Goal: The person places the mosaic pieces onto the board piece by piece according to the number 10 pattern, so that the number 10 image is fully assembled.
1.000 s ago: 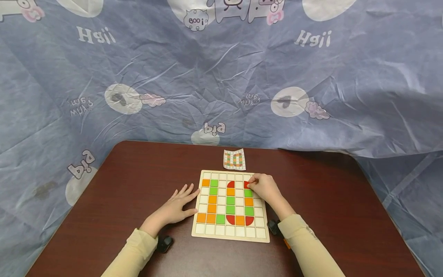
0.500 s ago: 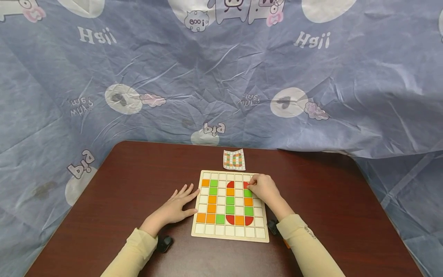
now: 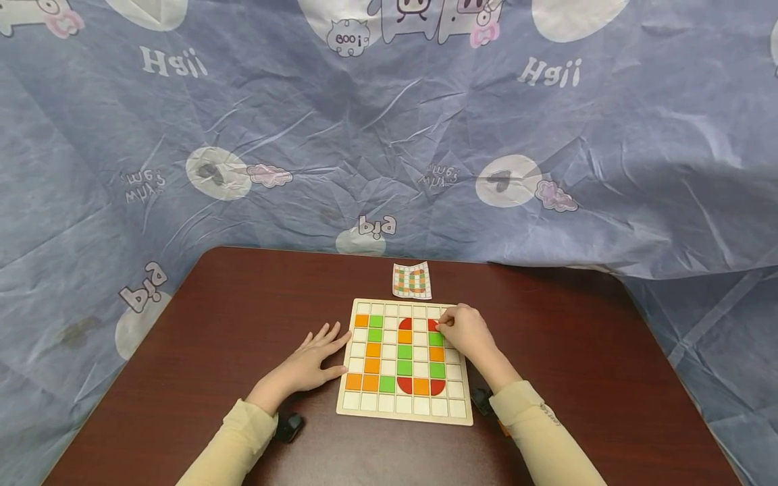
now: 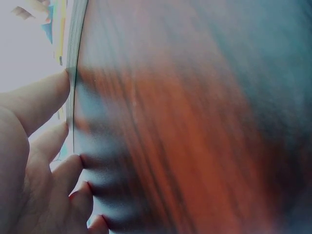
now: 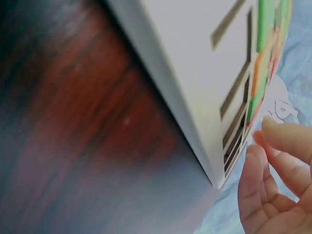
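Note:
A pale wooden grid board (image 3: 404, 415) lies on the table, with green, orange and red tiles set in several of its cells. My right hand (image 3: 467, 332) is over its far right part, thumb and fingertips pinching a red quarter-circle tile (image 3: 432, 325) in a cell above a green tile (image 3: 435, 339). Fingers partly cover that tile. In the right wrist view, the thumb and fingers (image 5: 280, 170) are bent close together beyond the board's corner. My left hand (image 3: 311, 362) rests spread on the table, its thumb and fingertip touching the board's left edge (image 4: 75, 44).
Behind the board lies a small paper card (image 3: 411, 281) printed with a coloured grid pattern. The dark red-brown table (image 3: 255, 297) reaches back to a blue printed cloth (image 3: 340, 135). Black wrist devices show by both sleeves, and a small orange thing (image 3: 504, 428) beside the right one.
Almost nothing differs. My right hand stays at the red tile with only slight shifts, and my left hand keeps its place at the board's edge.

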Demonstrator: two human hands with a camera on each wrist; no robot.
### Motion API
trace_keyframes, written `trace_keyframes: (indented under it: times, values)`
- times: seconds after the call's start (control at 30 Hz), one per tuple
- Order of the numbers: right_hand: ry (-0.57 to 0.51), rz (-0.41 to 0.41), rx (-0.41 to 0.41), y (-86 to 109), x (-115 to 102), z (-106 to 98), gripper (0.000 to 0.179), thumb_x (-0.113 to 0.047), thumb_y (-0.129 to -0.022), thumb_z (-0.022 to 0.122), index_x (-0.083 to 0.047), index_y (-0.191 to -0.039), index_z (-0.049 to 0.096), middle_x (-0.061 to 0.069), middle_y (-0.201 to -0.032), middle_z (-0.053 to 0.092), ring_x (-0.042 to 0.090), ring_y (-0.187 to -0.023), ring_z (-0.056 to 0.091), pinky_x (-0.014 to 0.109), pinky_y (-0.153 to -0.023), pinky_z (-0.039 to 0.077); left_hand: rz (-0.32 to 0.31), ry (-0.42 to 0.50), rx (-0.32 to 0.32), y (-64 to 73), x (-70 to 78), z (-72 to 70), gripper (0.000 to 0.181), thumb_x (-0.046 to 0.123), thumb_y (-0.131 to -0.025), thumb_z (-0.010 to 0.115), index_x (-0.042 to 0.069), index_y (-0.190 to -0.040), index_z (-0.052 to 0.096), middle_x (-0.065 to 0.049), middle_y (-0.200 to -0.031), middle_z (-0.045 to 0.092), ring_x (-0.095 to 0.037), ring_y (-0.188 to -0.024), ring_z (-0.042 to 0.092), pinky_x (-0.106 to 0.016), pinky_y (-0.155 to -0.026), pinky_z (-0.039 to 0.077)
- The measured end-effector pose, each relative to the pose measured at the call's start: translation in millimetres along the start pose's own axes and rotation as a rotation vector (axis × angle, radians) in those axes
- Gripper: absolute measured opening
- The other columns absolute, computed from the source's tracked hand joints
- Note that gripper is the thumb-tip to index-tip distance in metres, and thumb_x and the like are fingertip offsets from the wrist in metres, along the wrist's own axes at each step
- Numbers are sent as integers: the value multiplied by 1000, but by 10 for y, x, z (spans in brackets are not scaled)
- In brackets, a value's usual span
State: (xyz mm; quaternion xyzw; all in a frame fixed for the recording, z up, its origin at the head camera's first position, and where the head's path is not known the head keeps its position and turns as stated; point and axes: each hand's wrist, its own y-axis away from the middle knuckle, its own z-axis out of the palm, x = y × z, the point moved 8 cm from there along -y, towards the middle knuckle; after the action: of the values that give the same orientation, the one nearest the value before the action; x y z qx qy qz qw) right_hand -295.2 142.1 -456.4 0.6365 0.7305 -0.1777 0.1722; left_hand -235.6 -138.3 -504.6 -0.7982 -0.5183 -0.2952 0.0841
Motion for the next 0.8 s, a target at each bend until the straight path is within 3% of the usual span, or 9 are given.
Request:
trace_keyframes:
  times: [0.17,0.3,0.53,0.8]
  values:
    - [-123,38,-29,47,161,-93,10,-17,-87,74,-7,-88,75,5,-83,66,15,-74,57,28,-66,48,-2,2,-4,2,1,2,68,35,-97,62,21,-156,31,-14,-164,17,-36,-153,9,-59,-122,8]
    - [-219,56,-105,141,314,-166,14,-19,-89,72,-6,-95,74,4,-83,70,13,-71,60,27,-65,50,1,8,-2,6,2,-1,68,35,-97,62,21,-156,31,-14,-164,17,-36,-153,9,-59,-122,7]
    - [-319,27,-238,441,557,-258,22,-22,-91,71,-4,-103,73,6,-87,72,16,-73,63,27,-65,53,-2,6,-3,8,9,-2,68,35,-97,62,20,-156,31,-15,-164,17,-36,-153,9,-59,-122,7]
    - [-410,50,-313,767,804,-305,30,-25,-91,71,-3,-111,70,6,-96,72,17,-82,67,26,-71,56,8,14,-5,14,36,-15,68,35,-97,62,17,-156,32,-17,-164,17,-38,-153,8,-61,-121,6]
